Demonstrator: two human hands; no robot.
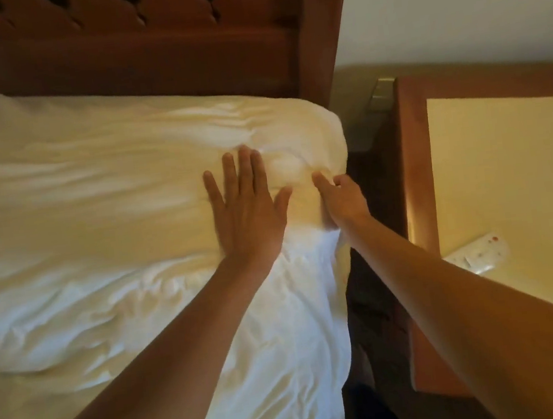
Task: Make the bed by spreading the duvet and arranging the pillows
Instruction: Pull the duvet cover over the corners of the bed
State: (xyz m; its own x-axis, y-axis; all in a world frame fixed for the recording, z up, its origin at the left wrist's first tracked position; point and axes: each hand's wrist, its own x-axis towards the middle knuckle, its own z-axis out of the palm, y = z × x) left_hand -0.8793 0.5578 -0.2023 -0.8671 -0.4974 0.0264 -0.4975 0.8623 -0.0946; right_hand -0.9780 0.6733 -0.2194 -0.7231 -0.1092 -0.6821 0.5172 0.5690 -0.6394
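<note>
At the head of the bed, I had the left hand (247, 209) laid palm down on the duvet (111, 193), its fingers straight and spread, holding nothing. The right hand (341, 198) sat just beside it at the bed's right edge, touching the cloth near the top corner. One finger (318, 181) pointed along the fabric, while the others were lost over the side and in blur. I could not tell from my feed whether that hand gripped the duvet or only rested against it.

The duvet, pale and creased, covered the mattress up to the dark carved wooden headboard (147, 51). It bulged at the corner ahead of both hands and hung down over the right side of the bed. A rumpled ridge crossed it on the near left.

To the right, apart from the bed across a dark gap, stood a bedside table (415, 166) with a wooden rim and a pale top. A small white object with red marks (479, 251) lay on it.
</note>
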